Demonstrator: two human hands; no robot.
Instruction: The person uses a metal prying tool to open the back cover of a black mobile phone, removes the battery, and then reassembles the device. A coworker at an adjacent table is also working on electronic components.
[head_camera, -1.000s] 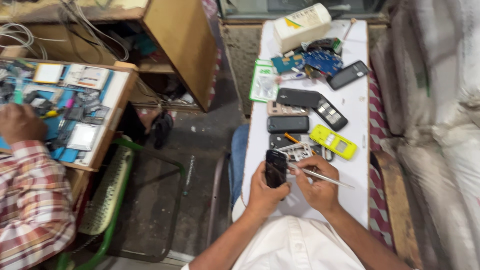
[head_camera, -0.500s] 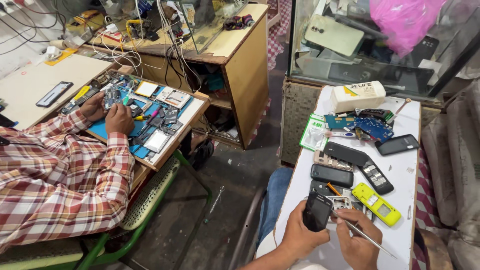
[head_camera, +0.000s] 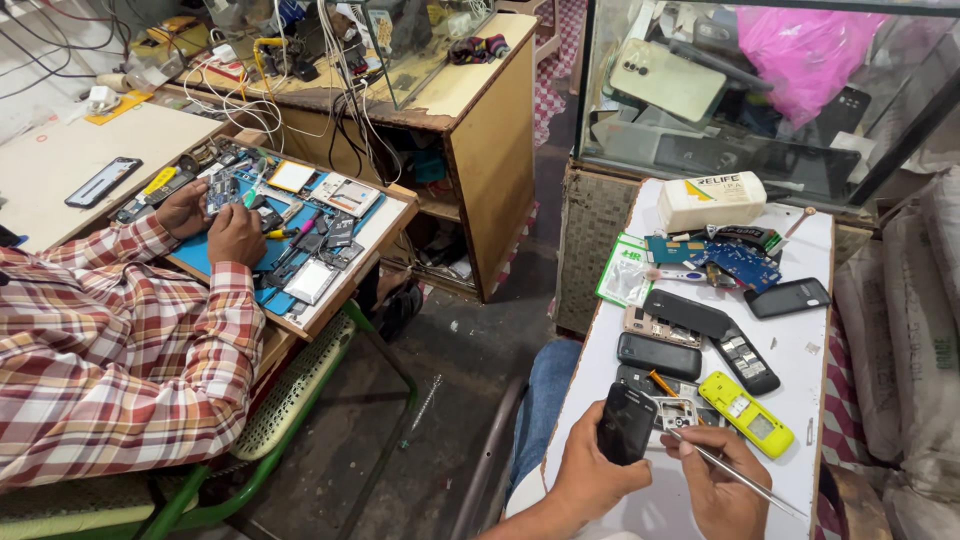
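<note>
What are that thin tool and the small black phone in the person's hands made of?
Thin tool: probably metal, given its silvery shine and slender, tapering shape; the right hand holds it. Black phone: likely glossy plastic, smooth and reflective, held in the left hand.

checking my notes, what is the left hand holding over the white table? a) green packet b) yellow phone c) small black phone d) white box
c: the left hand has its grip on a small black phone, while the yellow phone lies on the white table.
</note>
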